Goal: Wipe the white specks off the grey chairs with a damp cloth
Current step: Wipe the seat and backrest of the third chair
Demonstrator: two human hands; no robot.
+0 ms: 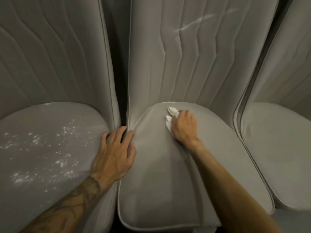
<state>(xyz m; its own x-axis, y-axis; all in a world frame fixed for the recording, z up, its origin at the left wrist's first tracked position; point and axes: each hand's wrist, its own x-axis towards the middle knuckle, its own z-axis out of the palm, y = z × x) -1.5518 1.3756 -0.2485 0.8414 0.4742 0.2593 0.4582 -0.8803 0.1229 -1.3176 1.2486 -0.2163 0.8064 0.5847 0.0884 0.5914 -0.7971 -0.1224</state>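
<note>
The right hand has its fingers curled around a crumpled white cloth and presses it on the middle chair, at the back of the seat near the backrest. The left hand holds nothing; its spread fingers rest over the gap between this seat and the left chair. Many white specks lie on the left seat, and white streaks mark the middle backrest.

The left hand is laid palm down, fingers spread and slightly bent at the tips. Its tattooed forearm is stretched in from the lower left. The right hand is reached further forward on a bare, extended arm, fingers curled round a white cloth.
</note>
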